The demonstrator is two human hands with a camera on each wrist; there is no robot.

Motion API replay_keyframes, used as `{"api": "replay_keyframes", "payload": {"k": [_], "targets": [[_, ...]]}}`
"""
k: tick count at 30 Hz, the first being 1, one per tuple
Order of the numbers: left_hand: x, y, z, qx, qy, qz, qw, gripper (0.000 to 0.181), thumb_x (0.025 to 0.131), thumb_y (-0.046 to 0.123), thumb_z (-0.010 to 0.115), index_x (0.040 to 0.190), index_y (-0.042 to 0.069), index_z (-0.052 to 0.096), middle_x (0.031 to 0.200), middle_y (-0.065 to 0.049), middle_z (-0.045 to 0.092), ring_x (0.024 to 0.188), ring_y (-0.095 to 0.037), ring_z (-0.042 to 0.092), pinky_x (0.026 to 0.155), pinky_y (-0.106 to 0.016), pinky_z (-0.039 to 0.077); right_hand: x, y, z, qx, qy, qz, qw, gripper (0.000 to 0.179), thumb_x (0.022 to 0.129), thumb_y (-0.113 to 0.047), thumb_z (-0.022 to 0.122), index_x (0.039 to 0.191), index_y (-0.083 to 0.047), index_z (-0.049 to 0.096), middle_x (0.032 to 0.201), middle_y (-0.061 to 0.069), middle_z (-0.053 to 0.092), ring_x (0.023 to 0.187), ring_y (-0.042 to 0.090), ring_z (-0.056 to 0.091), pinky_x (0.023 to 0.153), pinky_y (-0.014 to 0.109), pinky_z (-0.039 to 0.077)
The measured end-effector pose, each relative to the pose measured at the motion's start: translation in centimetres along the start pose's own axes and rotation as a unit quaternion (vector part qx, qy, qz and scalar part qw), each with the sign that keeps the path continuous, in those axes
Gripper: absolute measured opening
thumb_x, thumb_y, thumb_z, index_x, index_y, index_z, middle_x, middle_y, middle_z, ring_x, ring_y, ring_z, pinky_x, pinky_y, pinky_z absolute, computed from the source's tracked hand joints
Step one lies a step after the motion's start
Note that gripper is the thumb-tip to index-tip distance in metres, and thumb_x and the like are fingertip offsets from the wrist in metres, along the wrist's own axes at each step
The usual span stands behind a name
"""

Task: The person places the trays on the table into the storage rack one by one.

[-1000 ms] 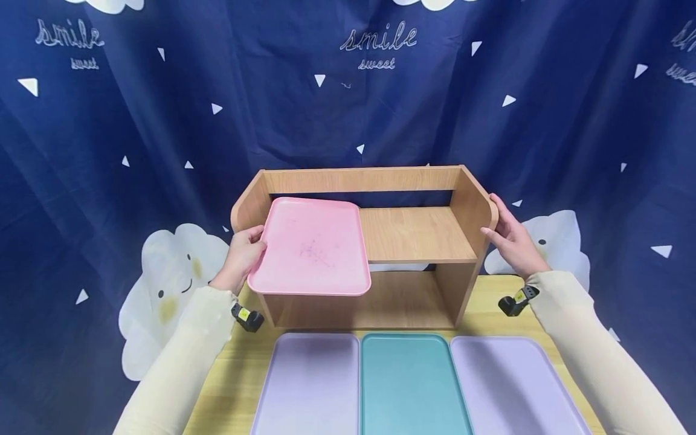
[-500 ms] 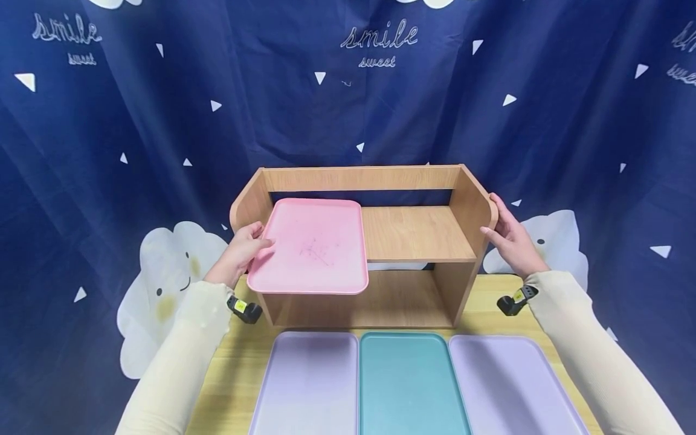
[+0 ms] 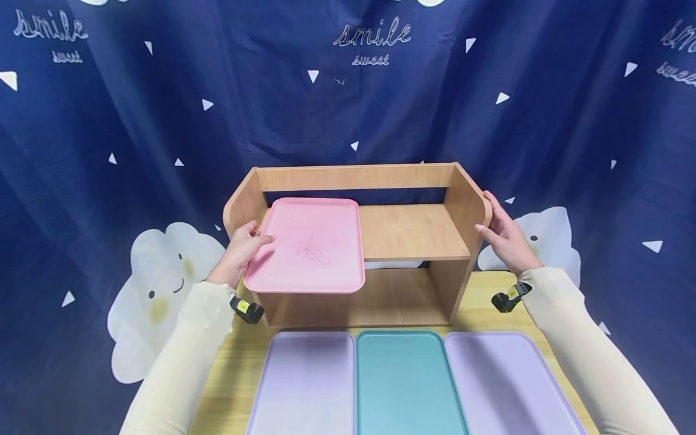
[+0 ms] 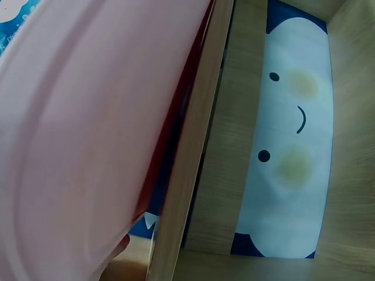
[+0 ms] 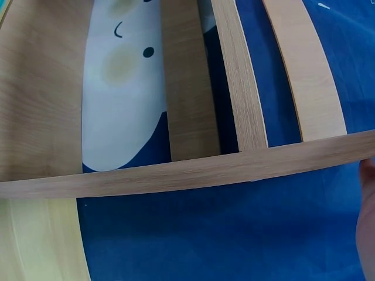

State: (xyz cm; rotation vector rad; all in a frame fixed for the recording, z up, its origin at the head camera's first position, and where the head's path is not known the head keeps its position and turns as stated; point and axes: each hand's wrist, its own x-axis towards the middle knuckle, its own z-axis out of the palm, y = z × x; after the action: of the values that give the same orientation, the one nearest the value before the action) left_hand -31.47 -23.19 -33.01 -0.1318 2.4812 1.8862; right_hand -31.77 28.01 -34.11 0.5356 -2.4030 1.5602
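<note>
A pink tray (image 3: 321, 248) covers the left part of the upper board of a small wooden desk shelf (image 3: 415, 232) in the head view. Its near edge juts out past the board's front edge. My left hand (image 3: 237, 254) holds the tray at its left rim, thumb over the top and the other fingers mostly hidden. In the left wrist view the underside of the tray (image 4: 88, 117) tilts up from the shelf board (image 4: 190, 140). On the other side my right hand (image 3: 508, 238) grips the shelf's right side panel (image 3: 469, 205), thumb at its front edge and fingers along the outside.
Before the shelf, a lilac tray (image 3: 307, 380), a teal tray (image 3: 408, 380) and a second lilac tray (image 3: 502, 377) lie side by side on the pale wooden table (image 3: 223, 374). Dark blue curtain (image 3: 304, 121) hangs close behind the shelf.
My left thumb has shifted further over the pink tray's rim and lies straighter. The tray stays almost in place on the shelf. The right hand keeps its grip, and the head view has turned slightly.
</note>
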Motion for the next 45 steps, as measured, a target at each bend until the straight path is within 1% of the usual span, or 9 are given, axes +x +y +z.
{"api": "replay_keyframes", "payload": {"k": [5,11,19,24,32,38,41,43,45], "targets": [[0.2,-0.1,0.0,-0.004,0.003,-0.003,1.0,0.079,0.091,0.008,0.054,0.149,-0.003,0.002,0.158,-0.016,0.002,0.146,-0.029,0.007,0.12,-0.039,0.011,-0.2,0.2,0.1,-0.003,0.003,0.003,1.0,0.073,0.096,-0.01,0.051,0.152,-0.03,0.009,0.159,0.009,0.013,0.141,0.036,0.023,0.107,0.021,0.035],[-0.4,-0.3,-0.1,0.0,0.014,0.034,0.9993,0.073,0.09,0.007,0.054,0.149,-0.004,0.011,0.156,-0.019,0.012,0.145,-0.03,0.014,0.119,-0.039,0.016,-0.2,0.4,0.1,-0.001,0.006,0.001,1.0,0.073,0.096,-0.009,0.051,0.152,-0.031,0.009,0.159,0.01,0.014,0.14,0.036,0.025,0.105,0.018,0.037],[-3.7,-0.4,-0.1,-0.001,0.017,0.072,0.9972,0.068,0.091,0.003,0.052,0.147,-0.006,0.015,0.155,-0.022,0.017,0.144,-0.031,0.018,0.118,-0.04,0.019,-0.1,0.4,0.1,-0.025,0.01,0.006,0.9996,0.072,0.097,-0.012,0.052,0.151,-0.032,0.01,0.158,0.009,0.017,0.139,0.035,0.028,0.105,0.026,0.039],[-6.1,-0.6,0.6,-0.034,0.002,0.097,0.9947,0.065,0.091,0.0,0.051,0.146,-0.008,0.018,0.153,-0.024,0.021,0.142,-0.032,0.022,0.117,-0.038,0.021,-0.2,0.3,0.0,-0.015,0.011,0.003,0.9998,0.072,0.097,-0.011,0.051,0.151,-0.032,0.01,0.158,0.008,0.017,0.14,0.035,0.027,0.102,0.018,0.04],[-10.0,-1.4,1.6,-0.043,-0.007,0.128,0.9909,0.062,0.091,0.001,0.054,0.146,-0.005,0.026,0.153,-0.018,0.026,0.14,-0.023,0.03,0.103,-0.016,0.036,0.0,0.3,0.1,-0.007,0.015,-0.001,0.9999,0.072,0.096,-0.009,0.052,0.152,-0.029,0.011,0.158,0.009,0.018,0.139,0.034,0.028,0.097,0.011,0.04],[-12.5,-4.8,2.4,-0.078,0.061,0.193,0.9761,0.055,0.089,-0.003,0.058,0.14,-0.005,0.038,0.147,-0.022,0.036,0.121,0.006,0.048,0.099,-0.014,0.039,0.3,0.3,0.3,0.007,0.011,-0.005,0.9999,0.073,0.096,-0.007,0.052,0.152,-0.028,0.011,0.158,0.01,0.017,0.14,0.034,0.026,0.098,0.011,0.04],[-13.8,-7.5,2.8,-0.053,0.096,0.24,0.9646,0.053,0.087,-0.006,0.06,0.137,-0.002,0.044,0.144,-0.015,0.043,0.122,0.004,0.049,0.1,-0.013,0.039,0.3,0.2,0.5,0.013,0.007,-0.004,0.9999,0.072,0.096,-0.007,0.051,0.152,-0.027,0.011,0.158,0.009,0.017,0.141,0.033,0.025,0.102,0.017,0.039],[-14.7,-9.4,3.1,-0.029,0.108,0.286,0.9517,0.054,0.084,-0.011,0.06,0.136,-0.003,0.046,0.143,-0.011,0.046,0.124,-0.001,0.049,0.1,-0.013,0.039,0.2,0.2,0.6,0.006,0.004,-0.002,1.0,0.072,0.096,-0.008,0.051,0.152,-0.028,0.011,0.158,0.009,0.016,0.141,0.033,0.024,0.106,0.025,0.037],[-15.4,-11.1,3.3,-0.027,0.119,0.344,0.9309,0.054,0.08,-0.021,0.058,0.131,-0.009,0.048,0.14,-0.015,0.048,0.126,-0.006,0.049,0.102,-0.016,0.039,0.0,0.1,0.7,-0.001,0.0,0.005,1.0,0.072,0.097,-0.01,0.051,0.152,-0.031,0.009,0.159,0.007,0.015,0.142,0.033,0.023,0.108,0.035,0.034]]}}
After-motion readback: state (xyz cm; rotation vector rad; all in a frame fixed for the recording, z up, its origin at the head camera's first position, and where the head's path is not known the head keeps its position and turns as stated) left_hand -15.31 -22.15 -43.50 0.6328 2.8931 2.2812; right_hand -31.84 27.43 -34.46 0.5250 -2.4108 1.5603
